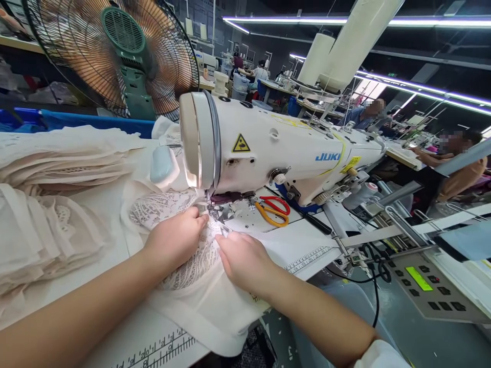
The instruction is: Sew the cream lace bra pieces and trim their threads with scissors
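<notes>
At the sewing machine (264,140) lettered "JUKI", your left hand (176,236) and right hand (246,259) pinch lace cloth (195,265) near scissors (284,222).

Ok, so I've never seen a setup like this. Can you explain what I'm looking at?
Sure. There's no robot here, just a person's bare hands, seen from a camera worn on their head, looking forward and down. The left hand and right hand both hold pale lace fabric beneath the head of a white sewing machine. On the white table, more pale fabric pieces are piled on the left, and a red-and-orange-handled tool, probably scissors, lies by the machine. Behind the table stands a large fan.
</notes>
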`<state>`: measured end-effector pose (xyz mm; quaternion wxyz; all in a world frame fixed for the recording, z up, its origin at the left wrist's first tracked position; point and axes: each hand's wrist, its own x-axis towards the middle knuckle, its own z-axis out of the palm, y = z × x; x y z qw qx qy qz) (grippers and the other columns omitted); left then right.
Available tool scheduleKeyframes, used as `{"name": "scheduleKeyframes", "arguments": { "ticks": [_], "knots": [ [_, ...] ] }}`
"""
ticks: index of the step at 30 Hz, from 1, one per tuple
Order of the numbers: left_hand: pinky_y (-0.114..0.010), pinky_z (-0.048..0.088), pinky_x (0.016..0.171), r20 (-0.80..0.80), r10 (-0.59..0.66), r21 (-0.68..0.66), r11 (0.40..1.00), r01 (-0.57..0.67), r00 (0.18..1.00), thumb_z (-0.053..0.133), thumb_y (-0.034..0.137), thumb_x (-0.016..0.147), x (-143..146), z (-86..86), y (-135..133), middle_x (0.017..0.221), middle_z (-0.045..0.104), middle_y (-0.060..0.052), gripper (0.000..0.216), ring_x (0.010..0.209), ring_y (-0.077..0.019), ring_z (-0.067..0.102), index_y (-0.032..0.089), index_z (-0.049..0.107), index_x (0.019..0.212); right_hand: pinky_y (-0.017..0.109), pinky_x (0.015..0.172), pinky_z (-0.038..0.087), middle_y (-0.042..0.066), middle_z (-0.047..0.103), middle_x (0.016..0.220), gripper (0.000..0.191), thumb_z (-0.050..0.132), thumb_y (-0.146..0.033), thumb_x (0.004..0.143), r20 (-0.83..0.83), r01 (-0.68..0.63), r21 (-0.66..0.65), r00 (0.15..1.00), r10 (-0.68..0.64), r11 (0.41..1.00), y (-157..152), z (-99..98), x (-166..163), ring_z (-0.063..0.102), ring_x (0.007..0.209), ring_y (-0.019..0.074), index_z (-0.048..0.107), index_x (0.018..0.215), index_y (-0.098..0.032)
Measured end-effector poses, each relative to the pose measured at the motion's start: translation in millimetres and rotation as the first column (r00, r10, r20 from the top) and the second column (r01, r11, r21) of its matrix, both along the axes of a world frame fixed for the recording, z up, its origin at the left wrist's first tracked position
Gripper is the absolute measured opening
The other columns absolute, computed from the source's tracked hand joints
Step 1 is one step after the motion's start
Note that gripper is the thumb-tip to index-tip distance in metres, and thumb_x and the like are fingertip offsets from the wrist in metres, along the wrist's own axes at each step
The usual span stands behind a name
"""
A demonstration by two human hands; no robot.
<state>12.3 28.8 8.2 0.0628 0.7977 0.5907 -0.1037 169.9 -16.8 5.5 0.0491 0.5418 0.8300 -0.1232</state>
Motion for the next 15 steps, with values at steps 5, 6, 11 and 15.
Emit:
{"name": "scheduleKeyframes", "arguments": {
  "ticks": [5, 6, 11, 15],
  "knots": [
    [-0.035, 0.041, 0.058, 0.029, 0.003, 0.027, 1.000, -0.004, 1.000, 0.015, 0.024, 0.097, -2, 2.0, 7, 0.102, 0.057, -0.014, 0.054, 0.085, -0.0286, 0.061, 0.015, 0.062, 0.121, 0.029, 0.067, 0.043, 0.010, 0.065, 0.098, 0.026, 0.044, -0.017, 0.093, 0.033, 0.020, -0.007, 0.999, -0.020, 1.000, 8, 6.2, -8, 0.062, 0.088, 0.0221, 0.060, 0.113, -0.017],
    [-0.036, 0.042, 0.058, 0.029, 0.000, 0.030, 1.000, -0.001, 1.000, 0.015, 0.025, 0.097, -3, 2.2, 8, 0.103, 0.058, -0.014, 0.054, 0.084, -0.0290, 0.061, 0.015, 0.063, 0.117, 0.029, 0.066, 0.043, 0.010, 0.065, 0.098, 0.026, 0.044, -0.016, 0.092, 0.044, 0.025, -0.011, 0.999, -0.025, 1.000, 8, 7.6, -9, 0.062, 0.088, 0.0218, 0.060, 0.112, -0.018],
    [-0.042, 0.050, 0.085, 0.046, -0.097, 0.148, 0.985, 0.089, 0.994, 0.014, 0.029, 0.095, -19, 0.9, -2, 0.136, 0.051, -0.019, 0.057, 0.111, -0.0319, 0.059, 0.012, 0.068, 0.107, 0.028, 0.062, 0.039, 0.010, 0.062, 0.097, 0.026, 0.046, -0.012, 0.089, 0.053, 0.007, 0.045, 0.999, -0.009, 0.999, 0, 9.1, 3, 0.058, 0.084, 0.0203, 0.061, 0.109, -0.018],
    [-0.060, 0.030, 0.113, -0.125, -0.181, 0.148, 0.969, 0.199, 0.975, 0.039, 0.059, 0.084, -37, -1.5, -24, 0.155, 0.038, -0.012, 0.067, 0.143, -0.0385, 0.032, 0.017, 0.061, 0.131, 0.027, 0.059, 0.032, 0.007, 0.059, 0.098, 0.034, 0.047, -0.007, 0.084, -0.012, -0.109, 0.077, 0.994, 0.110, 0.991, -13, 2.7, 23, 0.052, 0.084, 0.0190, 0.061, 0.111, -0.021]
  ]
}}
